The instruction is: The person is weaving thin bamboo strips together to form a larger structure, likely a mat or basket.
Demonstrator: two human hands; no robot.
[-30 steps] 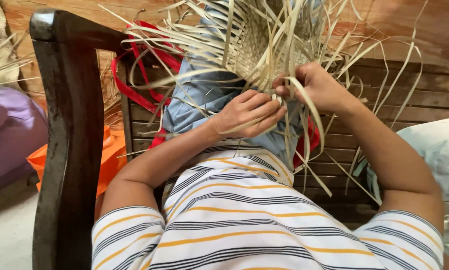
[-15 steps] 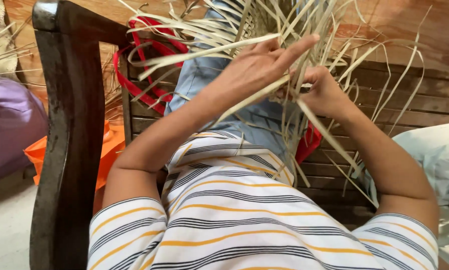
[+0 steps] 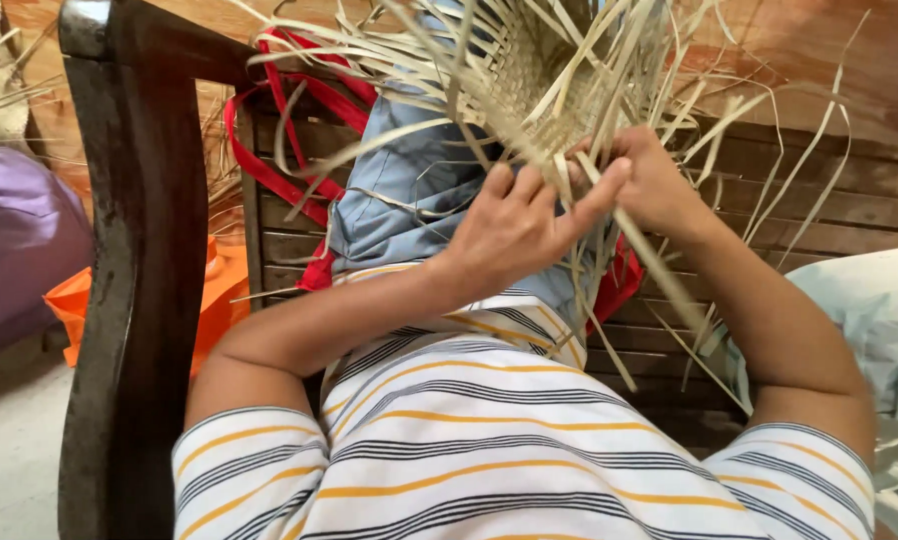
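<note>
— Hands at work on a woven panel of pale palm strips: we see the left hand at the centre of the frame, fingers curled around a loose strip that trails off toward five o'clock.

— And the right hand?

— At two o'clock from the left, touching it, closed on the bundle of strands at the panel's lower edge. Both hands grasp; neither is free.

— Where does the piece sit?

— At twelve o'clock, held up over the lap, its unwoven ends fanning out. Behind it lie blue cloth and red straps; a dark wooden chair frame stands at nine o'clock.

— Which step do we judge this to be?

— Plaiting, mid-row, we think. The next move likely calls for threading that strip over and under its neighbours while the right hand keeps the edge tight.
</note>
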